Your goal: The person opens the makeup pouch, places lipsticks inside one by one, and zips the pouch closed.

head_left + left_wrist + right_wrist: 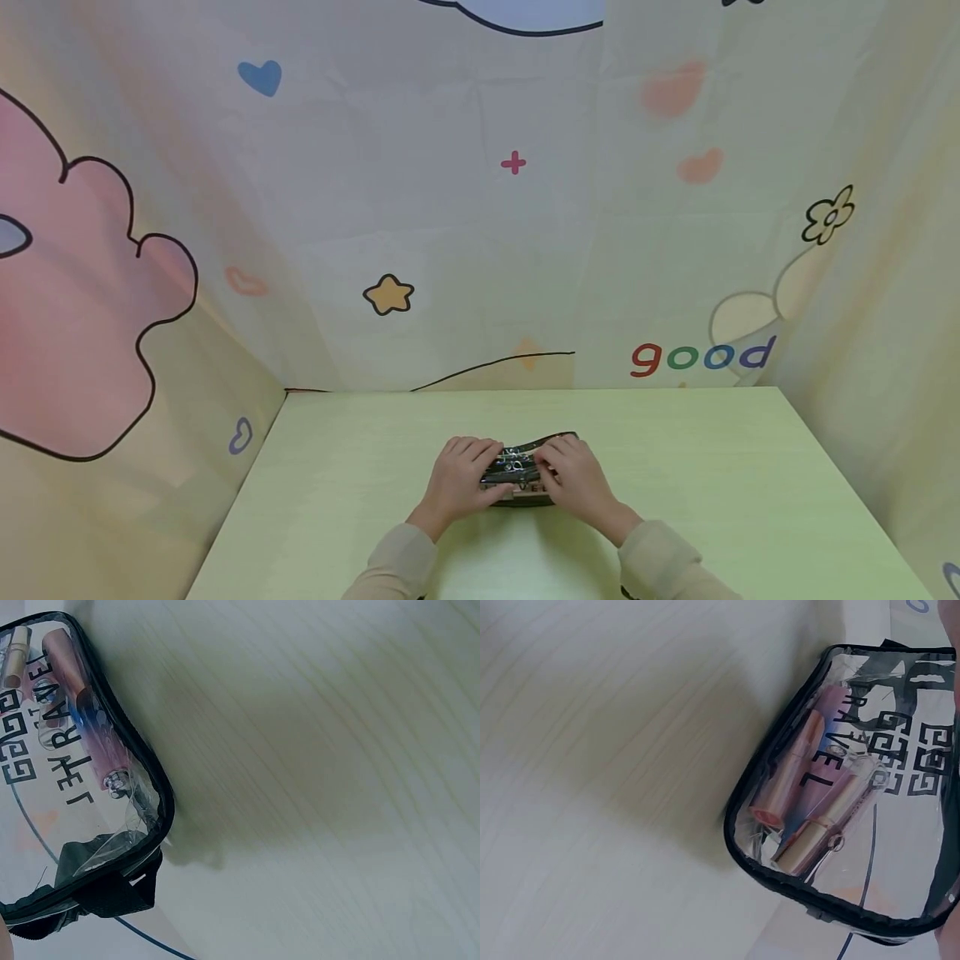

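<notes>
A clear cosmetic pouch (522,501) with black trim stands at the middle of the table. Black lettering, including TRAVEL, runs across its clear side, and several tubes such as a pink one (111,746) and a gold-toned one (808,838) show through. My left hand (459,479) grips the pouch's left end, thumb in front and fingers over the top. At the other end, my right hand (579,477) holds the upper right part with curled fingers. Exactly what the right fingertips pinch is hidden.
A pale wood-grain table (337,467) lies under the pouch. Behind it hangs a printed cloth backdrop (450,200) with hearts, a star and the word good. Cloth also hangs at the left and right sides.
</notes>
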`<state>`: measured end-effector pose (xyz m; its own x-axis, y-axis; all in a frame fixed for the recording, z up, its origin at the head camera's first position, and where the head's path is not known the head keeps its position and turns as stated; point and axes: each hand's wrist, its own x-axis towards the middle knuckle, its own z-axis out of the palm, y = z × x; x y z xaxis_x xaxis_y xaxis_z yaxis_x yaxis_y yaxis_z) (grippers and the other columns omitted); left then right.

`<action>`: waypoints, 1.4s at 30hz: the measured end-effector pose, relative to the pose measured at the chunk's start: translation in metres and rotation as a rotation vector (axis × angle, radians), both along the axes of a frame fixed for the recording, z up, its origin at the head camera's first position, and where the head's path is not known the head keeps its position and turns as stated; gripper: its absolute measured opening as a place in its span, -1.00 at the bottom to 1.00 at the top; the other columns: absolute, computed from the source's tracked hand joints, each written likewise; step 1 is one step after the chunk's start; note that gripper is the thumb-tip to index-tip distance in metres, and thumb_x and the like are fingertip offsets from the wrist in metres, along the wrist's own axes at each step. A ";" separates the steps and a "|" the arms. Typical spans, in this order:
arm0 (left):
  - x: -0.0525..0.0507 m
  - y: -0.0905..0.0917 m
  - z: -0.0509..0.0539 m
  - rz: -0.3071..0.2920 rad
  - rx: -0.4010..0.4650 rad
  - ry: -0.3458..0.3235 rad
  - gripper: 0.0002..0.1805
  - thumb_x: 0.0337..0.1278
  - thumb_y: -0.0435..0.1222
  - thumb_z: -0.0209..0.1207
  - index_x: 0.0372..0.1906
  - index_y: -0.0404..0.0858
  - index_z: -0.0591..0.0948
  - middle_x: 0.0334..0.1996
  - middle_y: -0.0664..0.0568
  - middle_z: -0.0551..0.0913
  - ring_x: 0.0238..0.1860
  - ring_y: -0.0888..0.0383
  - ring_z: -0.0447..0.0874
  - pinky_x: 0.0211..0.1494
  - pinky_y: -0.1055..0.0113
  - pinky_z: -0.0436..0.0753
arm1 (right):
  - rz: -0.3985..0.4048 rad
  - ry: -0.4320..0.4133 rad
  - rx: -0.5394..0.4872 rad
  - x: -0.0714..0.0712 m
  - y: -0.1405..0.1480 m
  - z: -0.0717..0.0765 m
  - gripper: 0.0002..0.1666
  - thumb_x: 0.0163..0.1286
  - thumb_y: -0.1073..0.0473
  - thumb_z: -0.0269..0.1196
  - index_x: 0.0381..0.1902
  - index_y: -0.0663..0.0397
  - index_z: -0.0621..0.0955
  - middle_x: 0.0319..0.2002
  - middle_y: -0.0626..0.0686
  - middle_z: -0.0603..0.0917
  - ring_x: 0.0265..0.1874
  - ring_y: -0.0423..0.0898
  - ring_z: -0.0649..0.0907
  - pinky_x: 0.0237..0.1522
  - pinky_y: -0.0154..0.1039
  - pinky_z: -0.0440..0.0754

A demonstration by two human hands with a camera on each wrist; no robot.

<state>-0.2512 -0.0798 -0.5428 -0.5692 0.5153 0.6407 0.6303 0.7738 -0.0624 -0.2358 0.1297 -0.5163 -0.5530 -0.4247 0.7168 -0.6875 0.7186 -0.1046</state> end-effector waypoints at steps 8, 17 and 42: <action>0.001 -0.001 0.000 -0.011 0.004 0.017 -0.36 -0.26 0.23 0.15 -0.07 -0.10 0.59 -0.17 0.16 0.62 -0.18 0.19 0.53 -0.04 0.30 0.48 | -0.031 0.019 -0.057 0.001 0.009 -0.007 -0.81 -0.13 0.20 0.34 -0.48 -0.03 0.58 -0.35 0.01 0.58 -0.31 -0.05 0.52 -0.30 -0.13 0.47; 0.001 -0.001 0.001 -0.002 -0.010 0.008 -0.36 -0.24 0.25 0.12 -0.05 -0.07 0.58 -0.15 0.17 0.61 -0.16 0.19 0.53 -0.03 0.29 0.47 | -0.046 0.015 -0.062 0.002 0.015 -0.009 -0.69 -0.10 0.14 0.30 -0.30 0.05 0.61 -0.17 0.14 0.60 -0.16 0.08 0.52 -0.19 0.01 0.46; 0.001 -0.002 0.001 0.010 -0.032 -0.003 -0.36 -0.20 0.26 0.08 -0.03 -0.06 0.56 -0.13 0.17 0.60 -0.15 0.20 0.52 -0.03 0.30 0.46 | -0.051 -0.102 -0.056 0.002 0.028 -0.025 -0.44 0.27 -0.13 0.01 0.05 0.15 0.51 0.15 0.20 0.43 0.14 0.16 0.39 -0.02 0.10 0.39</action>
